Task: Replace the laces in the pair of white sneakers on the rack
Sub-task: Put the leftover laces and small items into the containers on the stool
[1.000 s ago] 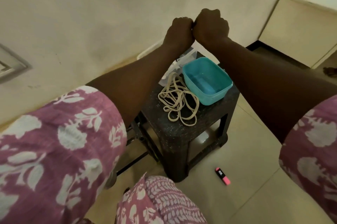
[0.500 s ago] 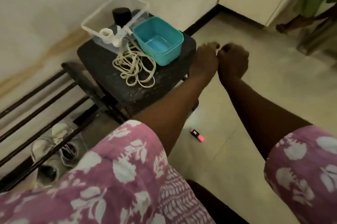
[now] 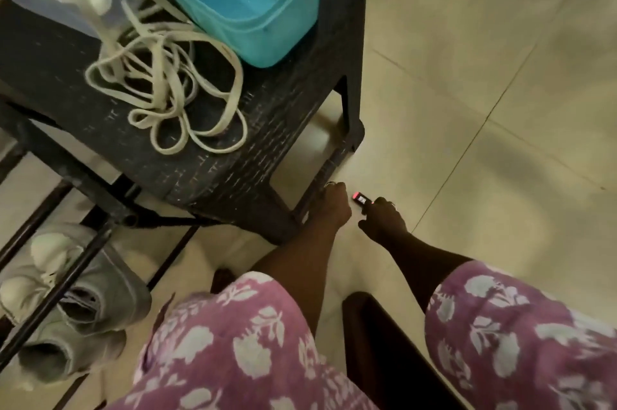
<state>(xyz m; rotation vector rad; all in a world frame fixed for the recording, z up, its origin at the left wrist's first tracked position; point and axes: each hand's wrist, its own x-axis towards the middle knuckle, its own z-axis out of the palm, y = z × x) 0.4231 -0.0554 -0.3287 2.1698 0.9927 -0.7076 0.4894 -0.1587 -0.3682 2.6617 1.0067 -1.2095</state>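
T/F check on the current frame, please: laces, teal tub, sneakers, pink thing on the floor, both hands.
1. The laces lie in a loose pile on the stool. True.
2. The teal tub holds the laces. False: nothing shows inside it, and the laces lie beside it on the stool top.
3. The sneakers stand on the stool. False: they sit low at left, under a bar of the rack.
4. The right hand touches the small pink item on the floor. True.
5. The left hand holds a lace. False: it is curled near the stool's lower bar, and no lace shows in it.
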